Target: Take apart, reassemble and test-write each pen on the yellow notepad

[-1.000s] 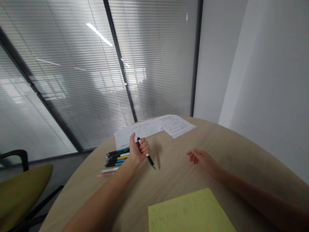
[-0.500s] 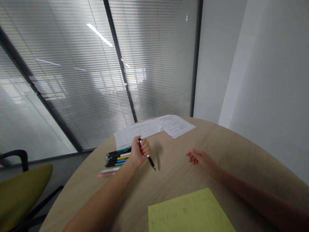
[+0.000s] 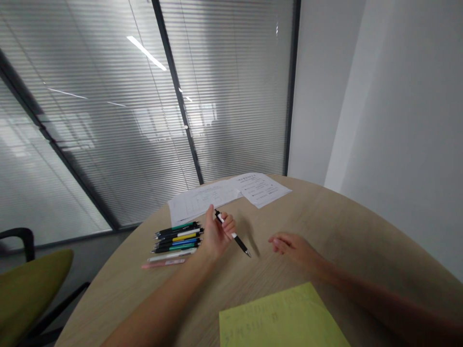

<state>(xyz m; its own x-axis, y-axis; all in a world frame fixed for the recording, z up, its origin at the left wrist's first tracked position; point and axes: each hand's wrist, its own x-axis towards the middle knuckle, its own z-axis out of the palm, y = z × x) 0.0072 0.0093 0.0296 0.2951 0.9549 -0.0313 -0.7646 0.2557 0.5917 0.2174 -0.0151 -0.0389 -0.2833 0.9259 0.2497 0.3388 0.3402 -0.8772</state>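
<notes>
My left hand is wrapped round a black and white pen, whose metal tip slants down to the right above the table. To the right of that tip is my right hand, fingers curled together, with nothing visible in it. The two hands are apart. Beside my left wrist lies a row of several pens in black, green, yellow, blue and white. A pink pen-like item lies at the near end of the row.
A yellow sheet with faint writing lies at the table's near side. Printed white sheets lie at the far edge of the round wooden table. An olive chair stands at left. Beyond are a blind-covered glass partition and a white wall.
My left hand has moved right with the pen, uncovering more of the pen row. My right hand has shifted left and slightly nearer, so the hands are closer together.
</notes>
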